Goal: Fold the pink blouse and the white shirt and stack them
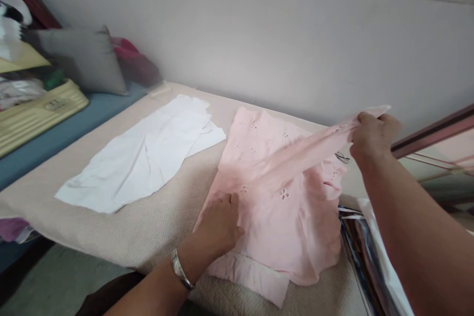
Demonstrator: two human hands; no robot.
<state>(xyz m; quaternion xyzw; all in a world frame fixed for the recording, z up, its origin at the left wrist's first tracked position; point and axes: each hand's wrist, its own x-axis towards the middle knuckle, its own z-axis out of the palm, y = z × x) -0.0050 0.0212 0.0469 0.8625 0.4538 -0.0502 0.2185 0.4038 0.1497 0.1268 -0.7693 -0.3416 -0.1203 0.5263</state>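
A pink cloth (285, 232) with cut-out flower eyelets lies spread on the padded beige surface, partly wrinkled. My right hand (375, 136) pinches one end of it and holds that part up as a taut, narrow fold toward the upper right. On the cloth's left part rests my left hand (218, 224), palm down, with the thumb apart from the fingers; a silver bangle is on that wrist. A paler pink strip (255, 276) shows beneath the cloth's near edge. To the left lies a flat, creased white cloth (140, 153).
A beige cover (174, 222) lies over the work surface, against a pale wall (266, 34). At far left are a yellow basket (44, 113) and a grey cushion (85, 59). Glossy packets (365, 242) stand at the right edge, near small dark wire-like loops (342, 158).
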